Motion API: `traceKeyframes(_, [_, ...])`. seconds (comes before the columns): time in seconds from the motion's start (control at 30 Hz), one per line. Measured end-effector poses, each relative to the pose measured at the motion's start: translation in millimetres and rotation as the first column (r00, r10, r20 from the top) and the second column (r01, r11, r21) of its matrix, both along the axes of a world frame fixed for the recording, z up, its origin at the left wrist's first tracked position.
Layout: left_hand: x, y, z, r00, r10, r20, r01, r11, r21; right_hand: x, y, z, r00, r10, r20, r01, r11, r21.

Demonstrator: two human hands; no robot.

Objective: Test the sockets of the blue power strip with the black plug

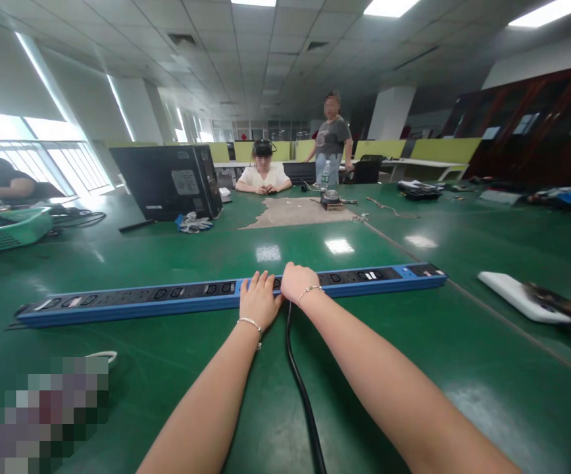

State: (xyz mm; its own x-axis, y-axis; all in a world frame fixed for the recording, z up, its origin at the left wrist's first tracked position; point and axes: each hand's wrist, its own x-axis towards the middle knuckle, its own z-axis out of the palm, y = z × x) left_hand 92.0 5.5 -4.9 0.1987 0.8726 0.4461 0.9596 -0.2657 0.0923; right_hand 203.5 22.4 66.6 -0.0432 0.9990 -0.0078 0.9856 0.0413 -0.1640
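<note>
A long blue power strip (137, 313) with a black socket face lies across the green table. Near its middle my left hand (259, 301) rests on the strip with fingers spread, holding nothing. Just to the right, my right hand (299, 282) is closed over the strip's face. A thick black cable (299, 382) runs from under my right hand down toward the bottom edge. The cable's end is hidden by that hand, which seems to grip it.
A black computer case (172, 182) and gloves (194, 223) stand at the back left, a green basket (14, 237) at far left. A white object (520, 297) lies at right, a blurred-out item at lower left. One person (262, 178) sits opposite; another (332, 141) stands behind.
</note>
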Motion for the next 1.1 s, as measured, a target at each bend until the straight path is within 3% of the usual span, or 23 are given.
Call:
traceKeyframes(0.17, [2,-6,-0.4,0.999,-0.032,0.008,0.032,0.999,-0.014,4,-2,-13.3,0.996,-0.049,-0.071,0.051,0.998,0.029])
traceKeyframes(0.6, [2,-2,-4.0,0.997,-0.026,0.069,0.026,1.0,0.013,6,-3,-12.4,0.997,-0.065,-0.043,0.068,0.994,0.085])
traceKeyframes(0.7, [3,-1,-5.7,0.997,-0.031,0.064,0.03,0.999,0.018,6,-7,17.9,0.993,-0.083,-0.084,0.097,0.979,0.181])
traceKeyframes(0.83, [4,-1,-6.4,0.998,-0.028,0.051,0.027,1.0,0.01,22,-2,87.4,0.972,0.0,-0.237,0.1,0.906,0.411])
traceKeyframes(0.93, [3,-2,-4.8,0.999,-0.022,0.041,0.023,1.0,-0.013,54,3,111.2,0.924,0.021,-0.382,0.091,0.958,0.273])
traceKeyframes(1.0, [3,-3,-3.5,0.999,-0.023,0.034,0.024,0.999,-0.021,79,2,103.2,0.927,-0.081,-0.365,0.164,0.965,0.204])
traceKeyframes(1.1, [3,-4,-2.4,0.999,-0.018,0.035,0.019,1.0,-0.02,114,-1,70.3,0.97,-0.18,-0.164,0.206,0.966,0.157])
